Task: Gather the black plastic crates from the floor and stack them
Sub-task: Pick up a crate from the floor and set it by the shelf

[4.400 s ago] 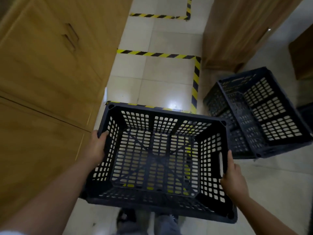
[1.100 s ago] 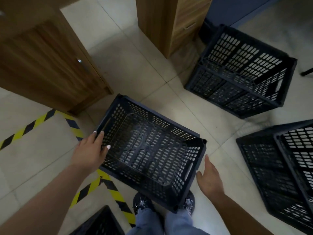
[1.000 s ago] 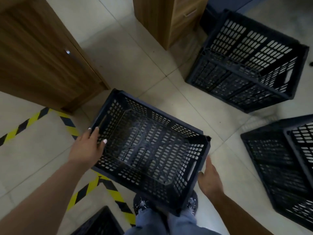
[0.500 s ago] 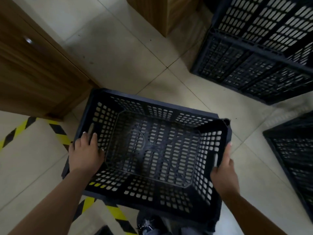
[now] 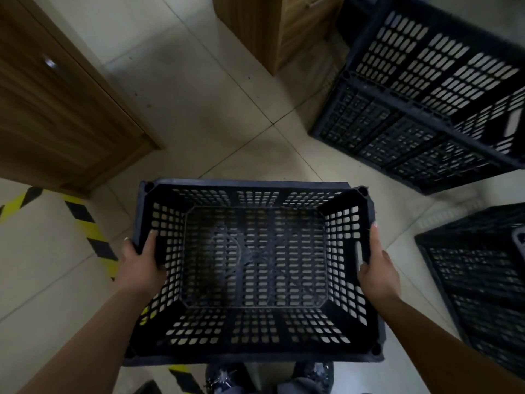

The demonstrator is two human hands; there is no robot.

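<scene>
Both hands clamp the crate [image 5: 255, 268], left hand [image 5: 140, 264] and right hand [image 5: 377, 270] curled over opposite short rims, keeping it level for stacking.

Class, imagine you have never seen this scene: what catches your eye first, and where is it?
First, the black crate in the centre, gripped at its short ends by the left hand and right hand. Next, the tipped crate at upper right, then the yellow-and-black floor tape at left.
</scene>
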